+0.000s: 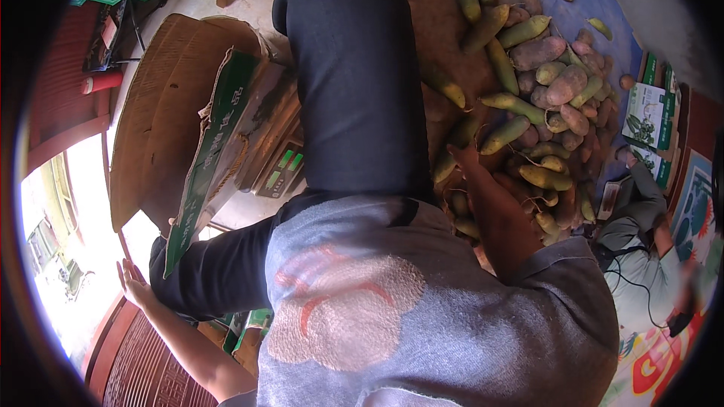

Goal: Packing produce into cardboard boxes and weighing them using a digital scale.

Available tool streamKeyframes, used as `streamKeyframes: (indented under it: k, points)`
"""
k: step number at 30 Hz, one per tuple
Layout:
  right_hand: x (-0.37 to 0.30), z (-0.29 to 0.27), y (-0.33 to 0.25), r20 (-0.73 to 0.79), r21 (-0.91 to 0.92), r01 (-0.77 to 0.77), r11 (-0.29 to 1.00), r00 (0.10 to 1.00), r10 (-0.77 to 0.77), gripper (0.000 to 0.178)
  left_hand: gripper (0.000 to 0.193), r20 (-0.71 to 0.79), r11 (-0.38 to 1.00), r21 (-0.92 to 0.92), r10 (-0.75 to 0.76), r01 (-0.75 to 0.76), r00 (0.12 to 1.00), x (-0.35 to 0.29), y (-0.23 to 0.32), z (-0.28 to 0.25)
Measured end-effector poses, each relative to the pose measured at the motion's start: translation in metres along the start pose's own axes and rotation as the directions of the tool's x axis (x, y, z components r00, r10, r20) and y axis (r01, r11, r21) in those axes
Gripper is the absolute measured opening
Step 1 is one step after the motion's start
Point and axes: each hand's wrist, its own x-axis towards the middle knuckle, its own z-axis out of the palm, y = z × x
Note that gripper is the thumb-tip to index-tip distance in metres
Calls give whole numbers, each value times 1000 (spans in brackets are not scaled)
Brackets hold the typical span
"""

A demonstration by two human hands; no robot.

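My left hand (134, 286) is at the far left with fingers stretched out, near the lower end of a tall open cardboard box (147, 117) and beside my dark-clad knee. Nothing shows in it. My right hand (466, 162) reaches into a pile of vegetables, thumb and fingers apart in shadow. A dark green elongated vegetable (461, 131) lies right at its fingertips; I cannot make out how firmly they touch. Around it are long yellow-green vegetables (504, 134) with thin roots and thick reddish-brown tubers (567, 84).
A scale with a lit green display (283, 172) stands between the box and my leg. Another person (641, 234) sits at the right edge of the pile. Printed cartons (648, 117) stand behind them. A blue sheet (596, 0) lies under the tubers; red carved wooden furniture (151, 362) is lower left.
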Motion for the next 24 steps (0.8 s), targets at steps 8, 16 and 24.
streamKeyframes:
  k: [8, 16, 24]
  points:
    - [47, -31, -25, -139, -133, -115, 984, 986, 96, 97, 37, 16, 1000, -24, -14, 14, 1000, 7, -11, 5]
    - [57, -60, 27, -377, -333, 258, 907, 845, -379, 78, 35, -7, 999, 6, -37, 37, 999, 18, -14, 11]
    - [99, -132, 12, -455, 384, -238, 892, 792, 407, 74, 34, -45, 999, 32, -10, 12, 999, 25, -12, -7]
